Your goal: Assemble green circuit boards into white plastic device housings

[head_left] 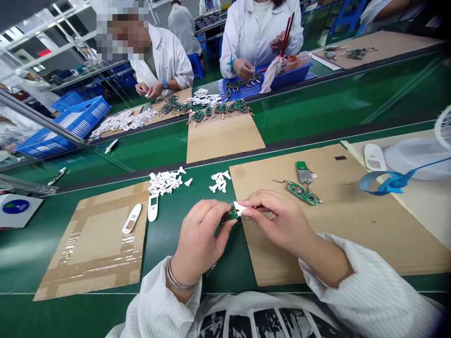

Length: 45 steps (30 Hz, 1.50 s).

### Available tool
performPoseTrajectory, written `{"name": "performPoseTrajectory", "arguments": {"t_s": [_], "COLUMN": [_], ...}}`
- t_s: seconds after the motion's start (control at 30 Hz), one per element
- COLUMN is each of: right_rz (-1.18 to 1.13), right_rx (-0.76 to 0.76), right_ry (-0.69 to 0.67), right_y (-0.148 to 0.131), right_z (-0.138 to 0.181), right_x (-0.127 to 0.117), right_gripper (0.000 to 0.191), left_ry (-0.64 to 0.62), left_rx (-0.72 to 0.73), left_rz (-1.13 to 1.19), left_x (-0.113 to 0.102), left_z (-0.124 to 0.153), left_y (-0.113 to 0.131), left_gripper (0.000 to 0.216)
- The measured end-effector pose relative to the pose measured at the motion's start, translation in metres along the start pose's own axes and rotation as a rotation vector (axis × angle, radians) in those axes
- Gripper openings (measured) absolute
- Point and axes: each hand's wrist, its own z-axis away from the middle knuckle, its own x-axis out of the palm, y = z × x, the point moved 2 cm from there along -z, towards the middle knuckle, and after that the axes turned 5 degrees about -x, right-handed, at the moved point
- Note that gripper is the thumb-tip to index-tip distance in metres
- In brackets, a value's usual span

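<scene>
Between the thumb and fingers of my left hand [206, 230] is a small green circuit board [230, 215], mostly covered by the fingers. My right hand [282, 218] pinches a small white plastic tip [240, 209] against the end of that board. Both hands meet over the left edge of a cardboard sheet [338, 234]. Beyond them lie a small pile of white tips [219, 182] and a larger pile of white tips [165, 183]. Another green circuit board [302, 192] with a metal probe rests on the cardboard, beside a green board with a silver part [305, 173].
A taped cardboard sheet [95, 249] at left carries a white casing half [132, 218]; another white casing half [152, 208] lies beside it. A blue fan blade [385, 182] is at right. Across the green conveyor [310, 112], co-workers [169, 56] handle parts near a blue basket [70, 124].
</scene>
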Motion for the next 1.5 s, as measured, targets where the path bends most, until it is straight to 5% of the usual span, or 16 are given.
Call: {"name": "performPoseTrajectory", "arguments": {"t_s": [0.27,0.73,0.9,1.0,1.1,1.23,1.5], "right_rz": [0.083,-0.161,-0.068,-0.052,-0.098,-0.12,-0.099], "right_rx": [-0.102,0.209,0.143,0.154,0.265,0.311,0.301], "right_ry": [-0.11,-0.352,-0.345,-0.276,-0.197,-0.161,-0.17], "right_y": [0.003,0.032,0.03,0.035,0.043,0.046,0.049], "right_z": [-0.007,0.012,0.015,0.015,0.015,0.013,0.014], "right_x": [-0.003,0.023,0.026,0.021,0.014,0.011,0.009], "right_gripper": [0.01,0.022,0.02,0.021,0.027,0.034,0.038], "left_ry": [0.0,-0.169,-0.224,-0.168,-0.036,0.007,-0.003], "left_rx": [-0.021,-0.203,-0.216,-0.347,-0.714,-0.92,-0.995], "left_rz": [0.031,0.046,0.157,0.211,-0.268,-0.54,-0.482], "left_x": [0.003,0.012,0.016,0.003,-0.025,-0.047,-0.037], "left_z": [0.0,0.019,0.017,0.013,0.018,0.038,0.063], "left_y": [0.002,-0.01,-0.011,-0.041,-0.099,-0.162,-0.18], "left_gripper": [0.025,0.036,0.035,0.04,0.018,0.018,0.019]}}
